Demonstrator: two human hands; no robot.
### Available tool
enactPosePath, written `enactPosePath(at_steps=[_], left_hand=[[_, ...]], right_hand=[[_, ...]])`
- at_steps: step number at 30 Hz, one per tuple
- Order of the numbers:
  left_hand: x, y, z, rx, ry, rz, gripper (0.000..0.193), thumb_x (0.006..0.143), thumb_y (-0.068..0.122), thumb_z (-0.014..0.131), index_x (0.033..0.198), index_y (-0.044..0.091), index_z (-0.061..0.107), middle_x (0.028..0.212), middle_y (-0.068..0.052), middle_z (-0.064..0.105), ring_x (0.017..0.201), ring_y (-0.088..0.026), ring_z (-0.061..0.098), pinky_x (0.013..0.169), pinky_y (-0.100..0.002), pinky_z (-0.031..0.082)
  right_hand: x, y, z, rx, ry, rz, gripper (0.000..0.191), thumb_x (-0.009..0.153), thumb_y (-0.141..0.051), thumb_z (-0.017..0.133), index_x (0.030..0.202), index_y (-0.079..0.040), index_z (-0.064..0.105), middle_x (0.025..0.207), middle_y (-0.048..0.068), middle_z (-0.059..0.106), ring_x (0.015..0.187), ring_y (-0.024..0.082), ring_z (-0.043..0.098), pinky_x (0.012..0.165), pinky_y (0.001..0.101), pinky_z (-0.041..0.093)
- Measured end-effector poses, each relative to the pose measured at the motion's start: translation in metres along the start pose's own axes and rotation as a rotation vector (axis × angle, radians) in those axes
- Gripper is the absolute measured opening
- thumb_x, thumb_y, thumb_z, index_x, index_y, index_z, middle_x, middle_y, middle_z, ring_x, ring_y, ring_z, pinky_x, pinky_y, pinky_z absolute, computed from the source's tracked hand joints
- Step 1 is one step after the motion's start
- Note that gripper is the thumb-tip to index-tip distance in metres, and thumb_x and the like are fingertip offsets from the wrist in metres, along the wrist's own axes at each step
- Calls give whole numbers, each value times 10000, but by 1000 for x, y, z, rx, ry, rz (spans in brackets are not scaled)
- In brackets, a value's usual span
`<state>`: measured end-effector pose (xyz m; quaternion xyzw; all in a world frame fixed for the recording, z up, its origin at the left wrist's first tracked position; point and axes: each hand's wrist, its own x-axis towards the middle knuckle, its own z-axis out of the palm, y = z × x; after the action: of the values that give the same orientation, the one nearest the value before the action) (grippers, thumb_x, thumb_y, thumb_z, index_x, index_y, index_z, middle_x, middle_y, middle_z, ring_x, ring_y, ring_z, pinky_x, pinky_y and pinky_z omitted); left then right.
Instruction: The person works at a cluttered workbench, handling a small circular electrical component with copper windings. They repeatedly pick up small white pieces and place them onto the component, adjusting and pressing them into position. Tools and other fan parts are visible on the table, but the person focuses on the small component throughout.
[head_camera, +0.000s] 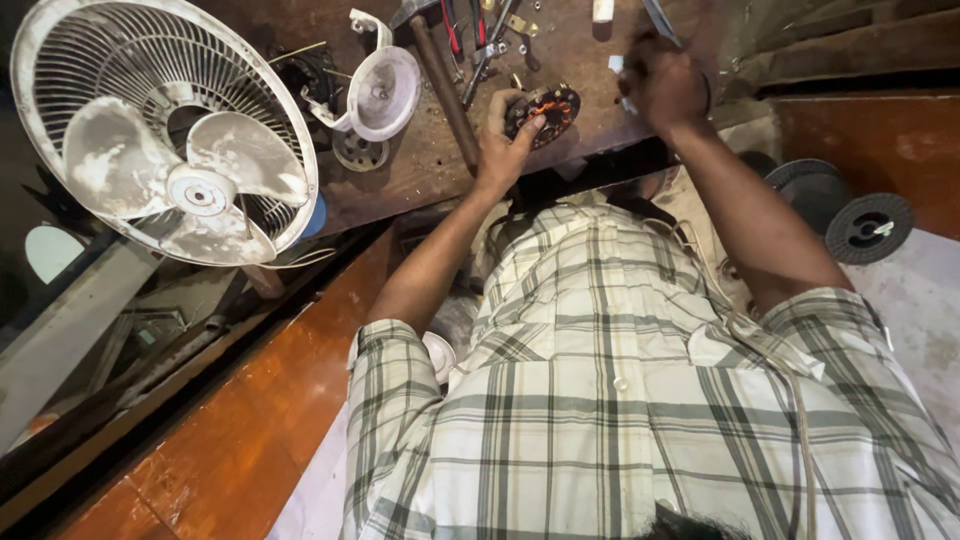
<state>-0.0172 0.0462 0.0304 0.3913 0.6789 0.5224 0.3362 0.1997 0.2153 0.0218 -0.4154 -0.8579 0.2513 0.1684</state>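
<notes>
Your left hand (503, 135) fingers curl around a round motor stator (543, 110) with copper windings, pressing it on the worktop (420, 170). Your right hand (664, 82) is clenched, apparently on a thin tool, beside it. You seem mid-repair; next calls for steady, careful work at the windings. A white fan (165, 130) lies well left.

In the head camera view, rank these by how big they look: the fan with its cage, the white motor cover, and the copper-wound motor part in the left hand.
1. fan
2. white motor cover
3. copper-wound motor part, partly hidden by the left hand
</notes>
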Motion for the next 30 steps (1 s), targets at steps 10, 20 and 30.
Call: enactPosePath(at_steps=[10, 20, 30], left_hand=[[12, -8, -10, 92, -126, 65, 467, 887, 164, 800, 1307, 60, 622, 1202, -141, 710, 1100, -255, 713, 978, -365, 561], [22, -11, -19, -90, -230, 62, 474, 875, 157, 824, 1293, 30, 639, 1245, -121, 682, 1175, -261, 665, 1044, -366, 512], [18, -14, -10, -210, -179, -111, 387, 836, 36, 786, 1213, 46, 701, 1137, -62, 744, 1076, -188, 700, 983, -321, 562]], right_hand=[[-34, -52, 20, 560, -30, 19, 199, 979, 69, 660, 1154, -24, 672, 1088, 136, 749, 979, 232, 748, 883, 333, 594], [-22, -82, 20, 407, -44, -364, 329, 912, 147, 638, 1196, -17, 608, 1171, 189, 684, 1049, 400, 671, 905, 450, 553], [-15, -80, 24, 287, -38, -637, 348, 848, 98, 722, 1156, -15, 605, 1094, 178, 689, 968, 380, 671, 831, 466, 547]])
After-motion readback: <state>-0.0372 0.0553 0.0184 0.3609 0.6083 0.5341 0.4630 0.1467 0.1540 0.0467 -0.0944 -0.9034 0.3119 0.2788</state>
